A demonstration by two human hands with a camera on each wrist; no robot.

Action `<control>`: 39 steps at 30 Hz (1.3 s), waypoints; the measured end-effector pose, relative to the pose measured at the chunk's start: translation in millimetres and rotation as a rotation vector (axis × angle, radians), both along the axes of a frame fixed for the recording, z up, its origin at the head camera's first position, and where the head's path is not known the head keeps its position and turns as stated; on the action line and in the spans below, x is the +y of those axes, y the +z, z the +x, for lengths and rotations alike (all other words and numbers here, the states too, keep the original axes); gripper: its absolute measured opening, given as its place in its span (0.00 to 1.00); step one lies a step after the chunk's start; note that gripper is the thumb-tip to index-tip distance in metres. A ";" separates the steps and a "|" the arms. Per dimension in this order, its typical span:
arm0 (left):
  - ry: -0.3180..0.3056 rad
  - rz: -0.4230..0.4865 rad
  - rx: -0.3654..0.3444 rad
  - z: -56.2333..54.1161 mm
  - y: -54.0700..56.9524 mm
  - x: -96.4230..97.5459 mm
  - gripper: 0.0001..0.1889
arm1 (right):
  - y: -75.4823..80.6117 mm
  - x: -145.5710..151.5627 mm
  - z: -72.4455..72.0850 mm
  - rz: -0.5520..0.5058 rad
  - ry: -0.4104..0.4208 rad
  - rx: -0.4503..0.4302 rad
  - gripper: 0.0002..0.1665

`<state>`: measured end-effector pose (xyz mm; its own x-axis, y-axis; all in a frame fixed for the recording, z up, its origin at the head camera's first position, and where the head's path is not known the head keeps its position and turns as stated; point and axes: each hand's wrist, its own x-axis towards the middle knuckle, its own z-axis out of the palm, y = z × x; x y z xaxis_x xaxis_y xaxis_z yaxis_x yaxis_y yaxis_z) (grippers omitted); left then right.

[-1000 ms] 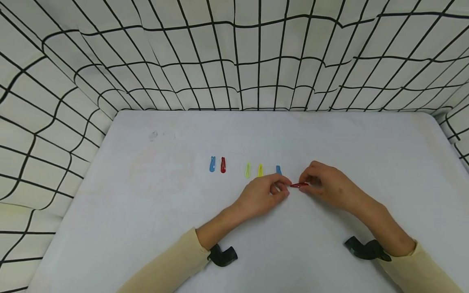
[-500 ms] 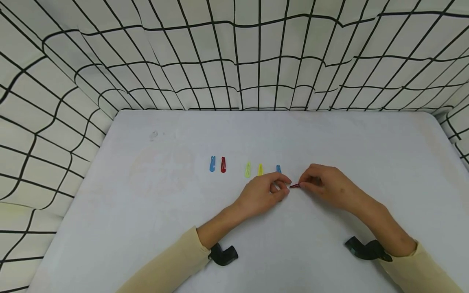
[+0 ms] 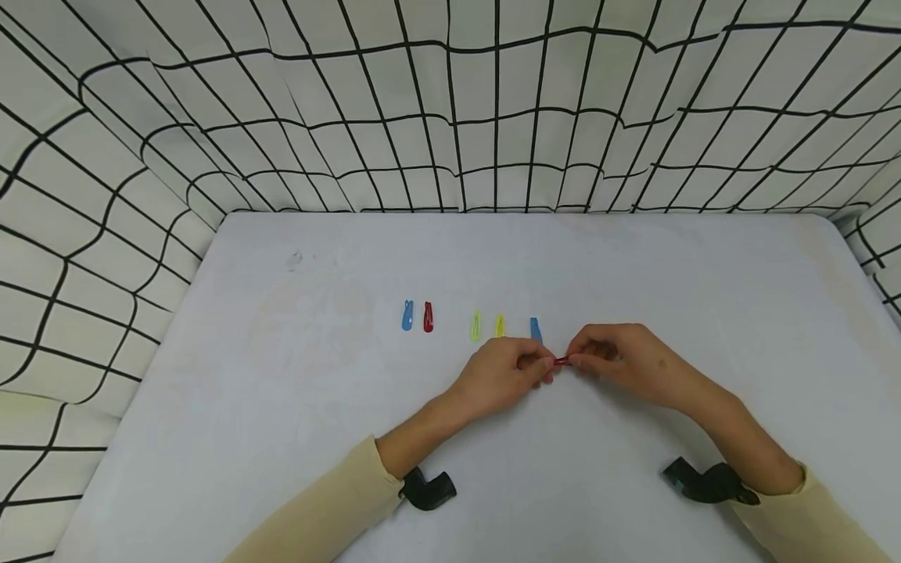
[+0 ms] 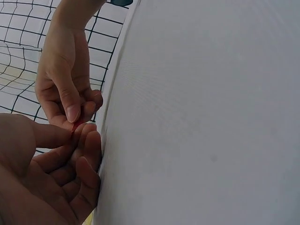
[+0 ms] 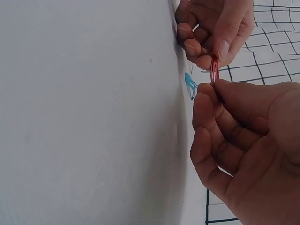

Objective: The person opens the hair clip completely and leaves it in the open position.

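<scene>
A red snap hair clip [image 5: 214, 70] is stretched between both hands, low over the white table. My left hand [image 3: 501, 377] pinches one end between thumb and forefinger. The other end is pinched by my right hand [image 3: 626, 361], whose remaining fingers curl loosely below in the right wrist view. Just beyond the left fingertips lies a blue hair clip [image 3: 536, 328], which also shows in the right wrist view. A yellow clip [image 3: 500, 324] lies behind the left hand, its near end hidden by it. Most of the held clip is covered by fingertips.
Farther left on the white table [image 3: 281, 438] lie a light green clip [image 3: 475, 326], a second red clip [image 3: 428, 317] and another blue clip [image 3: 407, 316], roughly in a row. White walls with a black grid [image 3: 479, 141] stand behind and beside the table.
My right hand has shifted slightly left and nearer the body, bringing the red hair clip to the left hand. The left thumb and forefinger have closed on its end.
</scene>
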<state>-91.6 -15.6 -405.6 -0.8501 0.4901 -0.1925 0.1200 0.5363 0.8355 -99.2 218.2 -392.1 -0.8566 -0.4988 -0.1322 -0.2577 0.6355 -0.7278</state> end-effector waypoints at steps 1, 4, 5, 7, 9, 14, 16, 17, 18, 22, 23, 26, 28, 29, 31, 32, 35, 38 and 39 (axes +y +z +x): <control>0.002 0.005 0.000 -0.1 -0.3 -0.2 0.11 | 0.0 -0.1 0.2 -0.003 -0.003 -0.011 0.04; 0.014 0.027 -0.002 0.2 -1.3 -1.4 0.10 | -0.7 0.5 0.6 -0.016 -0.007 -0.044 0.07; 0.020 0.037 -0.005 0.3 -1.7 -1.8 0.10 | -0.8 0.8 0.8 -0.023 -0.007 -0.055 0.08; 0.030 0.059 -0.011 0.3 -2.4 -2.7 0.10 | -1.0 1.6 1.1 -0.036 -0.008 -0.072 0.09; 0.038 0.080 -0.019 -0.3 -3.0 -3.4 0.10 | -1.0 2.9 1.1 -0.042 -0.012 -0.081 0.08; 0.048 0.131 -0.051 -1.0 -3.8 -5.1 0.10 | -1.8 4.6 1.9 -0.050 -0.027 -0.139 0.04; 0.046 0.148 -0.057 -1.1 -3.4 -5.5 0.10 | -3.5 5.8 1.7 -0.098 -0.017 -0.180 0.06; 0.043 0.157 -0.058 -1.4 -3.3 -5.8 0.10 | -4.6 6.3 1.6 -0.128 -0.010 -0.197 0.07; 0.041 0.168 -0.057 -1.6 -3.1 -6.2 0.10 | -5.9 6.6 1.5 -0.162 -0.006 -0.210 0.08; 0.038 0.211 -0.049 -1.4 -0.8 -9.3 0.09 | -10.1 6.4 1.9 -0.253 -0.021 -0.217 0.09; 0.039 0.223 -0.048 -1.5 -0.4 -10.2 0.09 | -10.4 6.2 2.3 -0.269 -0.029 -0.211 0.09; 0.044 0.266 -0.061 -2.5 -0.1 -11.9 0.09 | -9.8 6.6 3.6 -0.300 -0.063 -0.210 0.10; 0.047 0.296 -0.081 -3.4 0.3 -12.4 0.09 | -8.6 7.4 4.3 -0.324 -0.082 -0.219 0.10; 0.048 0.309 -0.089 -3.8 0.4 -12.6 0.09 | -7.9 7.7 4.6 -0.337 -0.086 -0.225 0.11; 0.052 0.337 -0.113 -4.4 0.8 -12.9 0.09 | -6.8 8.1 4.8 -0.360 -0.092 -0.235 0.11; 0.055 0.347 -0.124 -4.5 1.2 -13.2 0.09 | -6.4 8.1 4.9 -0.371 -0.094 -0.241 0.11; 0.062 0.371 -0.149 -4.4 1.4 -13.7 0.10 | -6.1 7.9 5.0 -0.399 -0.089 -0.246 0.11; 0.065 0.389 -0.158 -4.4 0.6 -13.9 0.10 | -6.7 7.4 5.3 -0.421 -0.088 -0.248 0.12; 0.064 0.394 -0.156 -4.6 -0.1 -14.0 0.10 | -6.9 7.3 5.4 -0.428 -0.089 -0.249 0.12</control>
<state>-96.2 -29.6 -405.7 -0.8566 0.4993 -0.1302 -0.0476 0.1749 0.9834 -93.8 225.5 -399.0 -0.8666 -0.4797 -0.1374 -0.0016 0.2781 -0.9606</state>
